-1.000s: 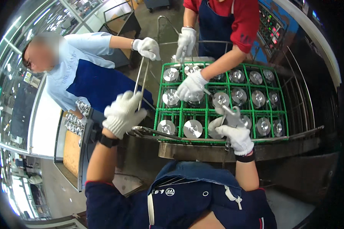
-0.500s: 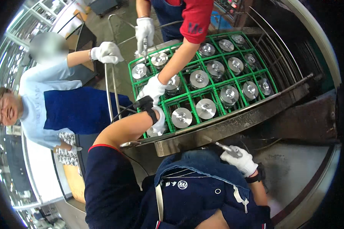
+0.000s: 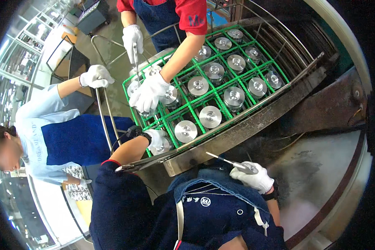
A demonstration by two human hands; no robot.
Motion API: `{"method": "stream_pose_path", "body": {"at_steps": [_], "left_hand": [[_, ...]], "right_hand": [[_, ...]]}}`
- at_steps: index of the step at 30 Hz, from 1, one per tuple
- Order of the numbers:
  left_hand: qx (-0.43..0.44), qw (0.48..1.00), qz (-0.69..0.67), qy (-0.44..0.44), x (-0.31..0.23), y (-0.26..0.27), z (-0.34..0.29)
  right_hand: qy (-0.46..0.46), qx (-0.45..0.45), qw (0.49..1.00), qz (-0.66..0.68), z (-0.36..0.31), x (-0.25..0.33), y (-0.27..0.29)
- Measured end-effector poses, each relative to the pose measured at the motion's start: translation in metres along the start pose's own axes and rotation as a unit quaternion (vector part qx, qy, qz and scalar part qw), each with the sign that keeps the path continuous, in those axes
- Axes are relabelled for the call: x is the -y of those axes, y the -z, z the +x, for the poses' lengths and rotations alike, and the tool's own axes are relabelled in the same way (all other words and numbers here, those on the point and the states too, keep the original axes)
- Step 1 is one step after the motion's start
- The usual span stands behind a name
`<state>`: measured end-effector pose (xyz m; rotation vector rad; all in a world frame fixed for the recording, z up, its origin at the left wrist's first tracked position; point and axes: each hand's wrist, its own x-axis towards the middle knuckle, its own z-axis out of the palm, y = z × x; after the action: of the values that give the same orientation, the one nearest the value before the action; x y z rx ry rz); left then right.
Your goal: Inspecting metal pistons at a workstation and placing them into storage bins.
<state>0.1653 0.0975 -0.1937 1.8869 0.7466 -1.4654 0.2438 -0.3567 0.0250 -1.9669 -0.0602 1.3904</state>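
Observation:
My left hand [image 3: 156, 139], in a white glove, reaches into the near left corner of a green wire rack [image 3: 180, 148]. Its fingers are closed about a shiny round metal part [image 3: 166, 146], which they partly cover. Several similar parts, flat discs on top, sit in the rack's cells, among them a silver disc part [image 3: 186, 131] beside that hand. In front of my apron, my right hand [image 3: 254, 177], also gloved, grips a metal air blow gun [image 3: 246, 167]. The gun's thin nozzle points left toward the trough's near edge, apart from the rack.
A steel trough [image 3: 237, 135] with curved rails surrounds the rack. Across it, a co-worker in red has one gloved hand [image 3: 148, 93] over the rack, the other holding a similar gun [image 3: 135, 58]. At left, another person's gloved hand [image 3: 96, 77] grips the metal rail [image 3: 102, 110].
The view has shifted, moving the rack leftward in the picture. My left hand now shows more clearly on the corner part. The blow gun's nozzle has swung to point farther left.

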Motion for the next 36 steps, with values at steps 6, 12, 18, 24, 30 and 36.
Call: {"method": "stream_pose_path", "body": {"at_steps": [6,12,18,24,30,36], "left_hand": [[-0.247,0.825,0.488,-0.141,-0.035,-0.001,-0.036],[-0.378,0.851,0.312,-0.186,-0.113,0.025,-0.223],[-0.315,0.7,-0.42,-0.484,-0.062,0.03,-0.213],[-0.313,0.584,-0.555,-0.503,-0.078,0.024,-0.249],[-0.396,0.56,-0.46,-0.563,-0.078,0.019,-0.272],[-0.397,0.55,-0.395,-0.62,-0.068,0.02,-0.276]], "right_hand": [[0.091,-0.034,0.994,0.041,0.008,-0.019,-0.004],[0.177,-0.043,0.964,0.193,0.003,-0.017,0.013],[0.294,0.061,0.936,0.186,-0.018,0.07,-0.011],[0.375,-0.024,0.924,0.065,0.008,0.091,-0.033],[0.244,-0.045,0.964,0.092,-0.004,0.124,-0.03],[0.222,-0.096,0.949,0.203,-0.001,0.13,-0.025]]}}
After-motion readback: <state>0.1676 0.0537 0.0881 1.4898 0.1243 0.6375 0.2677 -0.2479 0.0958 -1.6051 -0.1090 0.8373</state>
